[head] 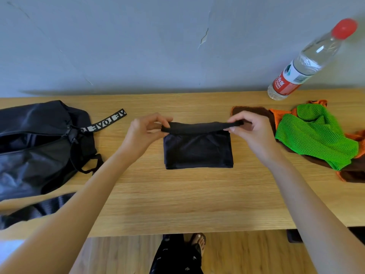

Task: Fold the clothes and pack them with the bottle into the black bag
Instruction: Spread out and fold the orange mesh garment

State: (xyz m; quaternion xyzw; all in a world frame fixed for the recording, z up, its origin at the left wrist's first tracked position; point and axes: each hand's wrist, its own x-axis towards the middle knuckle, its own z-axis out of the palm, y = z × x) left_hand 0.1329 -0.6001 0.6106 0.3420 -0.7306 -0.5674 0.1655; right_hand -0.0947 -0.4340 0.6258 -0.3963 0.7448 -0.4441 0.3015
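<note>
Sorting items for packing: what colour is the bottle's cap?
Red. The bottle has a red cap, seen in the head view.

Bare arms, dark patterned trousers, open sandals

Both forearms are bare from the lower edge of the view up to the wrists, with no sleeves, watch, bracelet or rings to be seen on the left hand [147, 131] or the right hand [249, 131]. Fingernails are short and unpainted where they show. Below the table edge, a leg wears dark navy or black trousers [175, 256] scattered with small pale motifs, too blurred to identify. One foot is in an open brown sandal [199, 243], its toes uncovered.
</note>
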